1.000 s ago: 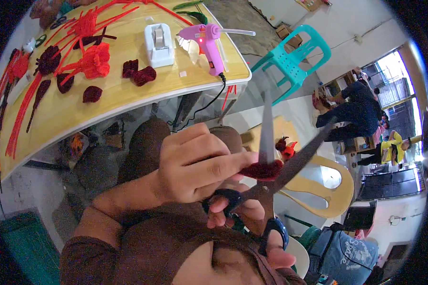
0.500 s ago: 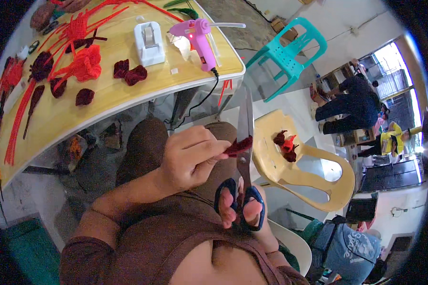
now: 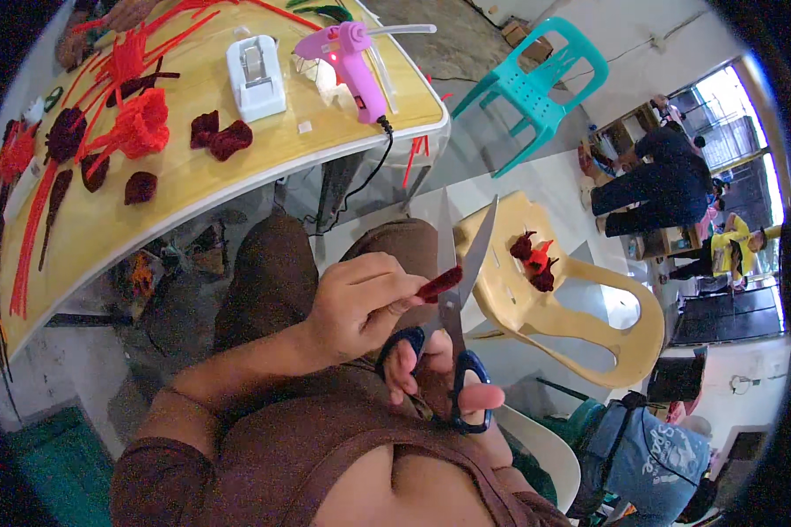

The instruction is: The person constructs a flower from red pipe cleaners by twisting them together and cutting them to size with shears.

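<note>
My left hand (image 3: pixel 360 303) pinches a small dark red fuzzy piece (image 3: pixel 441 284), perhaps pipe cleaner, over my lap. Its free end reaches between the parted blades of a pair of scissors (image 3: pixel 451 303) with dark blue handles. Those handles are looped by the fingers and thumb of my right hand (image 3: pixel 439 373), and the blades point away from me. On the table to the left lie dark red fuzzy pieces (image 3: pixel 230 139) and a bright red fuzzy flower shape (image 3: pixel 141 123).
A pink glue gun (image 3: pixel 351 66) with its cord and a white tape dispenser (image 3: pixel 256 79) sit on the yellow table (image 3: pixel 180 180). A beige chair (image 3: pixel 518 307) holds small red pieces (image 3: pixel 534 261). Beyond are a teal chair (image 3: pixel 536 88) and a bending person (image 3: pixel 664 176). Another person's hand (image 3: pixel 132 13) is at the table's far left.
The scissor blades have spread apart around the dark red piece, and my right thumb has moved outward. The whole view has shifted slightly.
</note>
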The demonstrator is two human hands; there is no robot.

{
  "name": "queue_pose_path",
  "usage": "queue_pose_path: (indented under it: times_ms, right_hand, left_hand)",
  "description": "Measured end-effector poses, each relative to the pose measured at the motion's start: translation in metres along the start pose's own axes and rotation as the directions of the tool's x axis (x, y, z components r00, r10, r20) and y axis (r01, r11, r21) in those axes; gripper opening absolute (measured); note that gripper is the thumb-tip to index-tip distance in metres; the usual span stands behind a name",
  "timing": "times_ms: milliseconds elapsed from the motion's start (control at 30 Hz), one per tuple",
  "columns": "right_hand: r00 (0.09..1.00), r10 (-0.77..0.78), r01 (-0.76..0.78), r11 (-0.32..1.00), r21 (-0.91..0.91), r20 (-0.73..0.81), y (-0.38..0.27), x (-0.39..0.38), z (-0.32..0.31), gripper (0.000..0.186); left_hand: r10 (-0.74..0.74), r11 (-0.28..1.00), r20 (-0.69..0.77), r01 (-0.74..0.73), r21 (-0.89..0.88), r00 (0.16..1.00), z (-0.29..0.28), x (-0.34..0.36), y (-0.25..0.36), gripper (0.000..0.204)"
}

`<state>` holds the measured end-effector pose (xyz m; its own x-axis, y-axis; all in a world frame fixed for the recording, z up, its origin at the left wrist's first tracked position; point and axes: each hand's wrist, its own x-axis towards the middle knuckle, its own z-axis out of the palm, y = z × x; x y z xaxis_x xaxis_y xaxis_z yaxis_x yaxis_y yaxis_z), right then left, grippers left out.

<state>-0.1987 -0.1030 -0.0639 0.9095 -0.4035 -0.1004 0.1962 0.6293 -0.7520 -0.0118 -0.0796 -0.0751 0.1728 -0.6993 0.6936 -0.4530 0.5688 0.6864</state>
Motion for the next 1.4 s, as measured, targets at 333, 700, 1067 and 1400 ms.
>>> queue_pose_path:
  times_ms: [333, 700, 1067, 1400]
  right_hand:
    - [0.992, -0.021, 0.004, 0.99, -0.14, -0.121, -0.005, 0.014, -0.02, 0.087]
    - [0.938, 0.343, -0.346, 0.935, 0.073, 0.055, -0.012, 0.009, -0.055, 0.079]
    - [0.876, -0.468, 0.462, 0.883, 0.08, 0.117, -0.054, 0.033, -0.067, 0.06]
    - [0.657, -0.447, -0.479, 0.374, -0.794, -0.607, -0.031, 0.06, -0.165, 0.045]
  left_hand:
    - [-0.293, 0.949, 0.104, 0.303, -0.093, 0.95, 0.023, -0.009, -0.02, 0.008]
    - [-0.334, 0.928, 0.129, 0.35, -0.128, 0.934, 0.024, 0.012, -0.02, 0.011]
    - [-0.641, 0.684, 0.21, 0.673, -0.279, 0.738, 0.028, 0.006, -0.029, 0.023]
    - [-0.68, 0.41, 0.464, 0.819, -0.401, 0.568, 0.037, -0.025, -0.051, 0.025]
